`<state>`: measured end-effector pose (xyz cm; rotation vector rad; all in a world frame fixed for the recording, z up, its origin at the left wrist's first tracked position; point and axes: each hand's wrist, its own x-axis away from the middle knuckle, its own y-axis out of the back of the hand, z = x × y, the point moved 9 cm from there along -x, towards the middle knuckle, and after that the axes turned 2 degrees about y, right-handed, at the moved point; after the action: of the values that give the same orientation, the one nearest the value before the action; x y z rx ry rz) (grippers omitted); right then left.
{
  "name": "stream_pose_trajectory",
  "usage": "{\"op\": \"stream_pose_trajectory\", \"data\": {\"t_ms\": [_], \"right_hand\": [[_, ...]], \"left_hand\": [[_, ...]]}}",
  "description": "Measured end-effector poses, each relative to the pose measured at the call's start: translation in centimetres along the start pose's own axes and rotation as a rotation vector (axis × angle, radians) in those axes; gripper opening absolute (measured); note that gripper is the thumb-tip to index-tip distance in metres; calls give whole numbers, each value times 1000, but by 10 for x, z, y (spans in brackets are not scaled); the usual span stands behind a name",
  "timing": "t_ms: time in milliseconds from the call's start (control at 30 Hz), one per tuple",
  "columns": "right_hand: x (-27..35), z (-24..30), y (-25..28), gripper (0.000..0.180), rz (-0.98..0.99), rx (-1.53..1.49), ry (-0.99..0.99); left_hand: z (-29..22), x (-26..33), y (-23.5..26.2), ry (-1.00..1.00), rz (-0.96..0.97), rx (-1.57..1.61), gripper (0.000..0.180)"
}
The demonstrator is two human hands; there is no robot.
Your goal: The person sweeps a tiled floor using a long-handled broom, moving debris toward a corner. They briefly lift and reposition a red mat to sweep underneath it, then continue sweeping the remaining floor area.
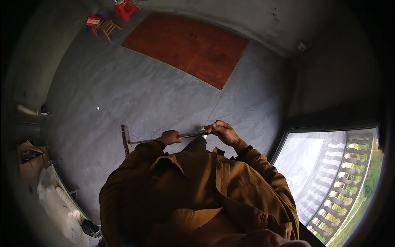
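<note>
A broom with a pale handle lies across the front of my body. Its long, narrow head with dark red bristles is at the left, down by the grey floor. My left hand is closed round the middle of the handle. Near the handle's right end, my right hand grips it with curled fingers, its back partly turned up. Below the handle shows a dark trouser leg of mine.
A large reddish-brown board lies flat on the grey floor ahead. Far left stand a red plastic stool and a small wooden stool. A cardboard box and white plastic-covered bedding are at left. A doorway at right shows a balustrade.
</note>
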<state>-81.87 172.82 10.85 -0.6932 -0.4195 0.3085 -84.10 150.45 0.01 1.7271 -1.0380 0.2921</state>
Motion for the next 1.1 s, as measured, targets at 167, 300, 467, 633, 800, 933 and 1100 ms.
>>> {"op": "stream_pose_trajectory", "data": {"t_ms": [167,300,467,633,800,933,1100], "right_hand": [[-61,89,-1,14,162,206,-26],[-95,176,34,13,-154,654,34],[-92,269,54,17,-357,796,83],[-76,336,81,22,-439,778,47],[-75,370,134,31,-418,719,-206],[-92,408,196,34,-308,763,-288],[-122,466,255,39,-167,673,-388]], "left_hand": [[-8,-27,88,20,-223,22,39],[-42,-96,140,-127,-187,74,34],[-108,-171,195,-332,-176,127,29],[-175,-241,242,-472,-213,145,25],[-221,-308,282,-590,-378,-11,23],[-257,-380,313,-523,-424,-126,21],[-298,-443,362,-405,-472,-202,19]]}}
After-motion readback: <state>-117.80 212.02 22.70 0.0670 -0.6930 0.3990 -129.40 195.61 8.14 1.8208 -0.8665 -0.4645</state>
